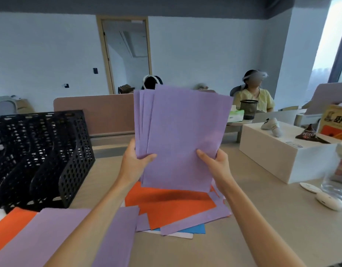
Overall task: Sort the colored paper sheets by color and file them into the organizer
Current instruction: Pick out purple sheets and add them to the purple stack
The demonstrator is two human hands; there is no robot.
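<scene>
I hold a fanned stack of purple sheets (181, 135) upright above the desk. My left hand (135, 160) grips its lower left edge and my right hand (214, 162) grips its lower right edge, thumbs on the front. Beneath them lies a mixed pile with an orange sheet (170, 207) on top and purple, blue (197, 229) and white sheets under it. A purple sheet (56, 237) and another orange sheet (10, 226) lie at the near left. The black mesh organizer (39, 157) stands at the left with its slots showing no paper.
A white box (278, 158) with small items on it sits at the right, next to a clear jar (337, 176) and two white oval devices (330, 201). A pink divider (97, 114) runs behind the desk. Two people sit beyond it.
</scene>
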